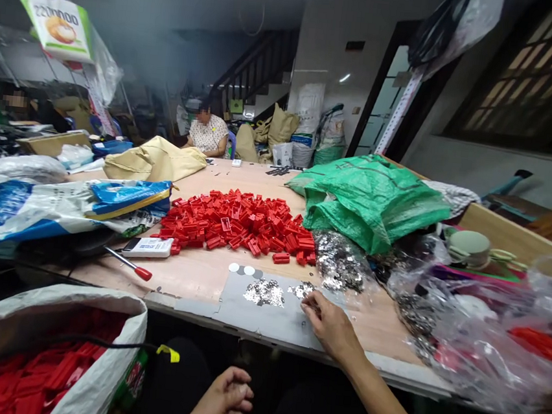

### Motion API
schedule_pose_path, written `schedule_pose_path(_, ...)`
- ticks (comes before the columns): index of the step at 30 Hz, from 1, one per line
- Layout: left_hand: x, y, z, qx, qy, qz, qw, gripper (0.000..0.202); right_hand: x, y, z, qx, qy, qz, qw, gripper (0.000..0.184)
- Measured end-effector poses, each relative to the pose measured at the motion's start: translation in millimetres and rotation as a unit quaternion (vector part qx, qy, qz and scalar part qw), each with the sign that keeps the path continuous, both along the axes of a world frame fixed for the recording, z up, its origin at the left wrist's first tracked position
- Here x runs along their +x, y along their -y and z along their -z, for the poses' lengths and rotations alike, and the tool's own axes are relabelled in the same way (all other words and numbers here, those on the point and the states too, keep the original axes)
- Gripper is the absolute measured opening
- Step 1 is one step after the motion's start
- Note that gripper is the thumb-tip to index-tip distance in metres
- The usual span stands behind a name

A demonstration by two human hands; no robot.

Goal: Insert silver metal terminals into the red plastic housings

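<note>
Your L hand is nearest, short of the table edge, fingers loosely curled; can't tell if it holds anything; to its left, a white sack w/ red pcs inside; your R hand is over the grey sheet, thumb & fingertips drawn narrow; can't tell if anything's pinched; just beside the fingertips, a small silvery pile; farther L, a bigger silvery pile; behind, a red parts heap; prob. risk: R wrist brushes loose flat bits off the nearby edge; overlapping bits may cling, so two lift at once.
</note>
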State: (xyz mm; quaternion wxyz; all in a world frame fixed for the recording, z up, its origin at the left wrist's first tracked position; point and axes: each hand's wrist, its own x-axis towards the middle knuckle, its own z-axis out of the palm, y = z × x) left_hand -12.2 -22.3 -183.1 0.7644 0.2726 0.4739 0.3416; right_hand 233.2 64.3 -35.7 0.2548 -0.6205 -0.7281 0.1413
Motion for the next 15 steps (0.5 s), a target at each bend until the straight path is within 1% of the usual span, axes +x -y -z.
schedule_pose_path(2, 7.4, -4.5, -20.3, 0.029, 0.054, 0.006, 0.998, 0.046, -9.2, 8.7, -2.2, -0.024, -0.049, -0.026, 0.998, 0.012)
schedule_pose_path(5, 21.1, -12.6, -53.7, 0.071, 0.125, 0.017, 0.989, 0.043, -32.9, 26.7, -3.4, -0.054, -0.115, -0.084, 0.988, 0.013)
schedule_pose_path(7, 29.6, -17.3, -69.3, 0.085, 0.147, 0.0, 0.985, 0.043, -50.1, 38.3, -0.7, -0.062, -0.158, -0.124, 0.978, 0.015)
schedule_pose_path(8, 33.2, -19.0, -73.7, 0.089, 0.153, -0.007, 0.984, 0.043, -57.5, 43.1, 1.8, -0.066, -0.177, -0.135, 0.973, 0.015)
schedule_pose_path(10, 38.6, -20.8, -76.4, 0.095, 0.169, -0.018, 0.981, 0.041, -68.1, 50.2, 9.0, -0.073, -0.207, -0.14, 0.965, 0.018)
schedule_pose_path(12, 41.6, -20.7, -73.7, 0.099, 0.184, -0.035, 0.977, 0.04, -72.4, 54.3, 17.8, -0.078, -0.224, -0.13, 0.963, 0.02)
schedule_pose_path(15, 43.3, -18.9, -67.1, 0.111, 0.194, -0.049, 0.973, 0.042, -70.3, 57.9, 30.0, -0.068, -0.231, -0.119, 0.963, 0.02)
